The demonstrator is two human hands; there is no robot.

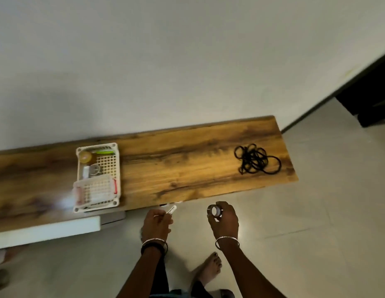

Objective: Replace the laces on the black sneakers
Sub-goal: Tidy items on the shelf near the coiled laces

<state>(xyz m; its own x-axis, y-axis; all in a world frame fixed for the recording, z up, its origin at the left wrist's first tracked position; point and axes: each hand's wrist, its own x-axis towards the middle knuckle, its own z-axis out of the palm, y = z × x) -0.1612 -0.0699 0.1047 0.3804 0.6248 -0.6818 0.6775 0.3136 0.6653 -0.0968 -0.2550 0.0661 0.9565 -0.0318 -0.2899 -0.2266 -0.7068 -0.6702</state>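
Note:
A tangled bundle of black laces (256, 159) lies on the right end of the wooden table (176, 164). No sneakers are in view. My left hand (157, 222) grips a small white tube-like item (171, 210) just in front of the table's near edge. Beside it, my right hand (225, 218) holds a small roll of tape (214, 211) over the floor. Both hands are well short of the laces.
A cream plastic basket (116, 168) with small items and a smaller basket inside it stands on the table's left half. A white board (47, 231) sticks out below the table at left. My bare foot (208, 269) is on the pale tiled floor. A dark doorway (368, 93) lies at far right.

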